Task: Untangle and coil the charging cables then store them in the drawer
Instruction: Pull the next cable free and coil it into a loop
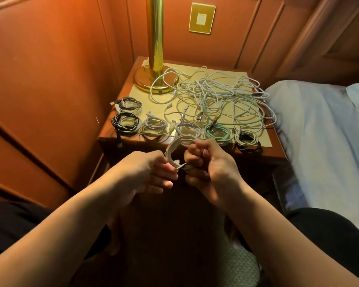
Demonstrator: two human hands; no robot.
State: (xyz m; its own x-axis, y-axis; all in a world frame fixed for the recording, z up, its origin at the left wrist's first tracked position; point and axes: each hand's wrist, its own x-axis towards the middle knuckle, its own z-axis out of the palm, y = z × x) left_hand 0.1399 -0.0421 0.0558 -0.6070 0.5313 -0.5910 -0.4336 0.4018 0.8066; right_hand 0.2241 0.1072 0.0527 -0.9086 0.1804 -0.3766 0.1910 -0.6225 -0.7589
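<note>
A white coiled cable (175, 147) hangs in front of the nightstand (133, 139), held between both hands. My right hand (211, 166) grips the coil's lower right side with curled fingers. My left hand (151, 172) pinches the cable's loose end at the coil's bottom. A tangle of white and mint cables (222, 96) covers the back right of the nightstand top. Several finished coils lie along the front edge: black (125, 122), white (154, 126), grey-white (188, 129), mint (218, 132), black-and-white (247, 139). No drawer front shows below my hands.
A brass lamp (154, 59) stands at the nightstand's back left. Another coil (130, 104) lies behind the black one. A bed with light blue sheets (323, 131) borders the right side. Wood panelling closes the left and back. My knees flank the bottom.
</note>
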